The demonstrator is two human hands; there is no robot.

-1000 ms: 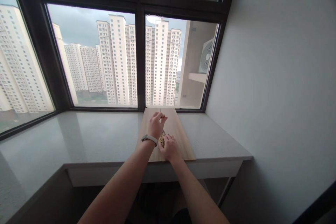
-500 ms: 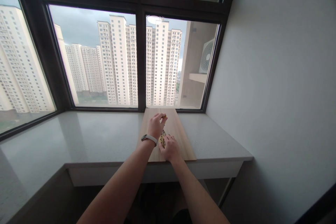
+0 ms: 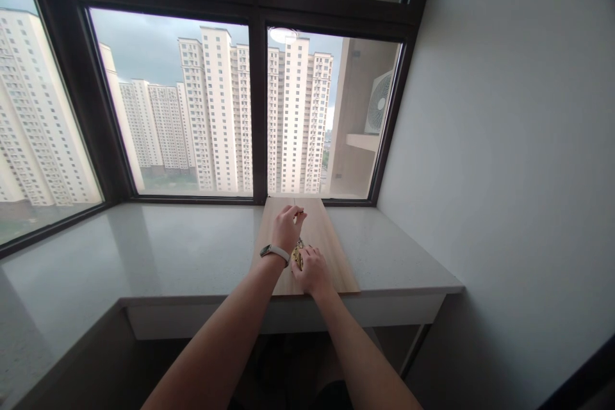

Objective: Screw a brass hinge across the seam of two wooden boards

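Note:
My left hand (image 3: 287, 229), with a pale wristband (image 3: 275, 252) at its wrist, is raised over the far half of a wooden board (image 3: 334, 255). Its thumb and fingers are pinched together around a small dark-and-gold piece (image 3: 300, 212), too tiny to name. Closer to the board's front edge, my right hand (image 3: 314, 271) curls over a gold, black-marked object (image 3: 298, 260) and holds it against the board. Fingers cover much of that object, so its kind is unclear. Between the two hands lies a bit of silvery, dark-patterned material (image 3: 300, 243), partly hidden.
The board rests on a pale speckled countertop (image 3: 192, 253) that runs along the windows. A dark window frame (image 3: 259, 109) rises behind the board's far end. A white wall (image 3: 500, 141) stands to the right. The counter's front edge (image 3: 403, 291) lies beneath my forearms.
My left hand has shifted very slightly to the right and turned a little, still pinching. My right hand stays in place on the gold object.

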